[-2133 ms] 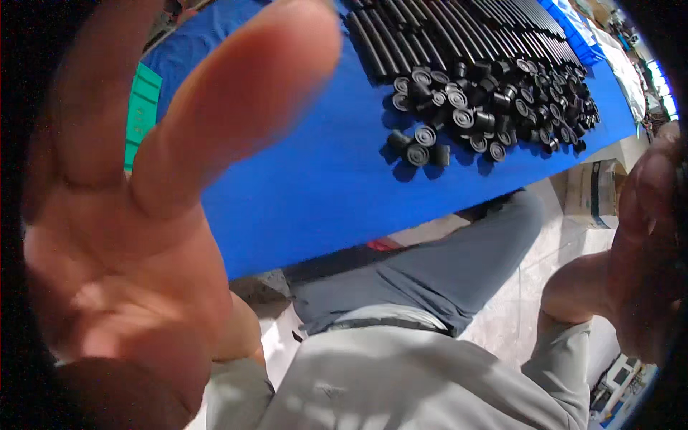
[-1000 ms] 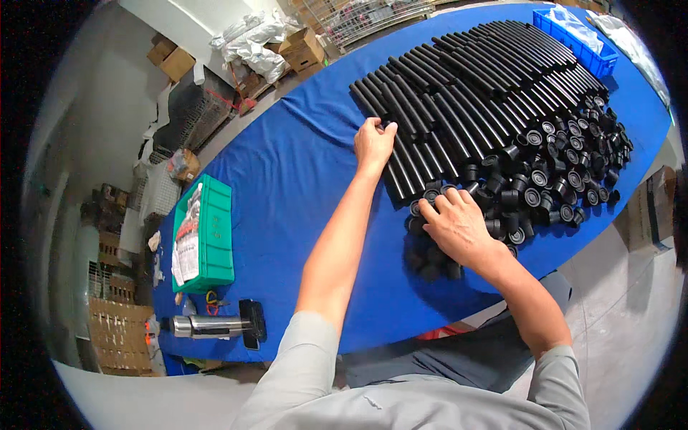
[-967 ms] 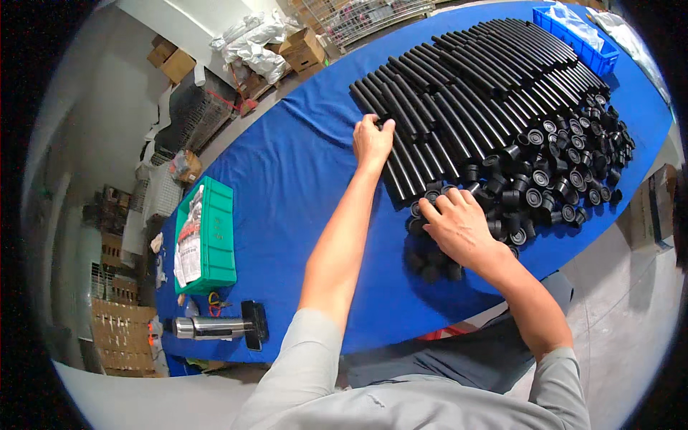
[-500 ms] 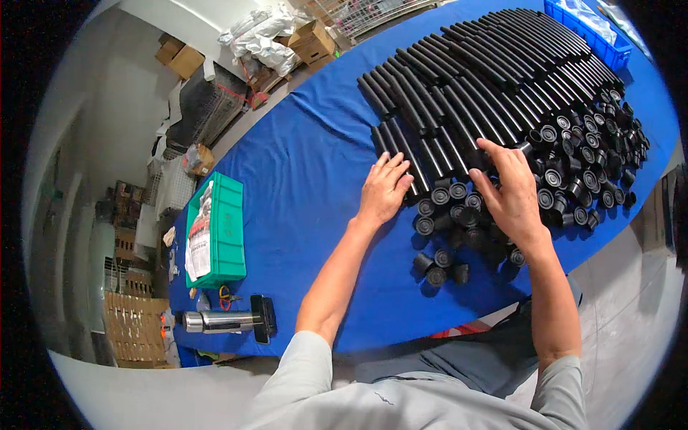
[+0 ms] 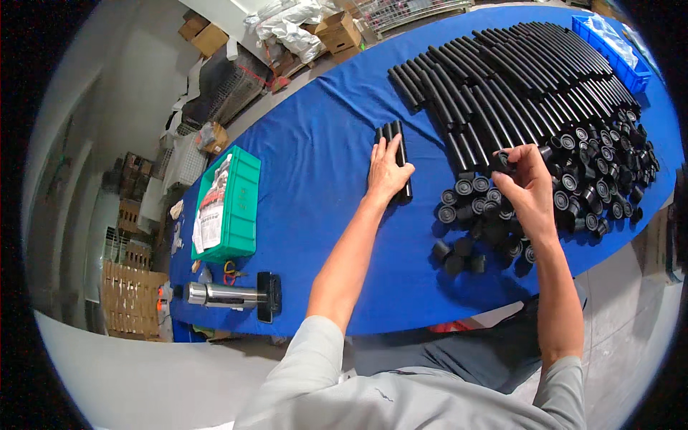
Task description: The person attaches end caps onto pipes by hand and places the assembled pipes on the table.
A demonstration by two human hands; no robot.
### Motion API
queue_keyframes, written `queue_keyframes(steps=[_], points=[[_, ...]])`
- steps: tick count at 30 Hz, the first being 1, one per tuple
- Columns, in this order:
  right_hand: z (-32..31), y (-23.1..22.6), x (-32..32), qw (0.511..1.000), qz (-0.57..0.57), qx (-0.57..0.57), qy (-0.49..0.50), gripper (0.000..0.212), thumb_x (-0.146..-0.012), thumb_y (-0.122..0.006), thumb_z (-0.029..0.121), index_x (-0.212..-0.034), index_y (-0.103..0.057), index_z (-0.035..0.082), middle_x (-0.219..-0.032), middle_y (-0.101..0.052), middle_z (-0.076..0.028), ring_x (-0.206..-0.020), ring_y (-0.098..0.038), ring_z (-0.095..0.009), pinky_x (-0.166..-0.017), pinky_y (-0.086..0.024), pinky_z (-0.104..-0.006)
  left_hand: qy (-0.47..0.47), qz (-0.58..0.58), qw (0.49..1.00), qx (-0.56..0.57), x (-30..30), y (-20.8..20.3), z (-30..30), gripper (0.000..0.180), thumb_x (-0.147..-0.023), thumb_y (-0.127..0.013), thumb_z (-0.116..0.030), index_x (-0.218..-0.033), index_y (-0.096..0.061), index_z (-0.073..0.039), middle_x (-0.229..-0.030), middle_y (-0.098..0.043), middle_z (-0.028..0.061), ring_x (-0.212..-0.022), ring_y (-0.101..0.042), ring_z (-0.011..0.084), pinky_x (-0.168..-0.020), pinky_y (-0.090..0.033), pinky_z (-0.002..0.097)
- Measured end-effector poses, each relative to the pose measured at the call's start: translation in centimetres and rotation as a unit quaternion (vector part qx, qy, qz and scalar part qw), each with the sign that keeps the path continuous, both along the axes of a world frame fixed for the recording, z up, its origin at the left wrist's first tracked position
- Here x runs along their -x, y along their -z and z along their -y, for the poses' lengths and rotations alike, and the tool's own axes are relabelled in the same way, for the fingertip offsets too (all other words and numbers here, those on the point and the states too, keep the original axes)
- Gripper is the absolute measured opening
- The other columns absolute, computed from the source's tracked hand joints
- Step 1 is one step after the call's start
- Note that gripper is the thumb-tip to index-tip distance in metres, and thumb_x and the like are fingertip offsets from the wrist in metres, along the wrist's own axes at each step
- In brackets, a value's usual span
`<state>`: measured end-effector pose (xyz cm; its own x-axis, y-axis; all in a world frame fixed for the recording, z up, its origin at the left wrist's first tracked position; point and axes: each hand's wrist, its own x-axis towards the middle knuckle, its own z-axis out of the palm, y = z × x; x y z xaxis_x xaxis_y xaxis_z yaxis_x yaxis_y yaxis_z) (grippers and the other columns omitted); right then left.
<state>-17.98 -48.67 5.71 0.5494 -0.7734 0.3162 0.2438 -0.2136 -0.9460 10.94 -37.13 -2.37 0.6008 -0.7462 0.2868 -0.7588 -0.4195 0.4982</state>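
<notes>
Three black tubes (image 5: 403,154) lie side by side on the blue cloth, apart from the main batch. My left hand (image 5: 388,172) rests on top of them with fingers stretched out and thumb spread to the right, partly covering them. Between the thumb and fingers of my right hand (image 5: 529,188) is a black round cap (image 5: 504,163), pinched above the near ends of the laid-out tubes. Below and beside that hand, loose black caps (image 5: 464,187) are scattered in a heap. Many more black tubes (image 5: 494,107) lie in close rows beyond it.
A green crate (image 5: 244,204) with printed paper in it stands at the left. In front of it are scissors (image 5: 230,273), a steel flask (image 5: 222,294) and a dark phone-like object (image 5: 269,297). At the far right corner sits a blue crate (image 5: 605,51) with clear plastic.
My left hand has slid three tubes leftward, away from the rows. My right hand, open before, now pinches a cap. The whole view has shifted slightly.
</notes>
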Motion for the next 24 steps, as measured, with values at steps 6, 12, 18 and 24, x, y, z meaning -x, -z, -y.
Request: queue_keyframes(steps=[6, 12, 18, 24], points=[[-0.5, 0.8, -0.4, 0.999, -0.012, 0.021, -0.027, 0.031, -0.081, -0.071, 0.005, -0.107, -0.053, 0.003, -0.1, -0.057, -0.001, -0.079, -0.05, -0.005, -0.067, -0.041, -0.0208, -0.029, 0.053, 0.988, -0.141, 0.6, -0.5, -0.9, 0.064, -0.079, -0.06, -0.032, -0.142, -0.052, -0.028, -0.158, -0.027, 0.0213, -0.139, -0.026, 0.0557, -0.112, -0.035, 0.0555], [-3.2, 0.0, -0.7, 0.984, 0.041, 0.109, -0.137, 0.044, -0.081, -0.071, 0.008, -0.122, -0.056, 0.003, -0.107, -0.062, -0.006, -0.092, -0.059, -0.017, -0.078, -0.048, -0.0312, 0.027, 0.089, 0.986, -0.138, 2.0, -0.9, -9.7, 0.059, -0.079, -0.058, -0.027, -0.138, -0.055, -0.028, -0.158, -0.03, 0.0195, -0.14, -0.031, 0.0485, -0.114, -0.034, 0.0493], [-15.0, 5.4, -0.2, 0.902, -0.061, 0.218, -0.366, 0.045, -0.084, -0.07, 0.014, -0.123, -0.055, 0.001, -0.107, -0.058, -0.017, -0.101, -0.058, -0.035, -0.087, -0.048, -0.0431, 0.042, 0.08, 0.984, -0.153, 6.4, -1.8, -21.1, 0.062, -0.08, -0.057, -0.023, -0.141, -0.052, -0.031, -0.159, -0.029, 0.0159, -0.141, -0.031, 0.0465, -0.112, -0.036, 0.0499], [-13.2, 7.5, -1.0, 0.9, -0.087, 0.251, -0.346, 0.043, -0.088, -0.068, 0.014, -0.125, -0.053, -0.001, -0.107, -0.057, -0.018, -0.101, -0.057, -0.037, -0.087, -0.049, -0.0431, -0.038, 0.055, 0.984, -0.165, 8.6, -2.1, -23.5, 0.063, -0.079, -0.058, -0.021, -0.141, -0.053, -0.031, -0.159, -0.028, 0.0167, -0.141, -0.03, 0.0473, -0.112, -0.035, 0.0508]])
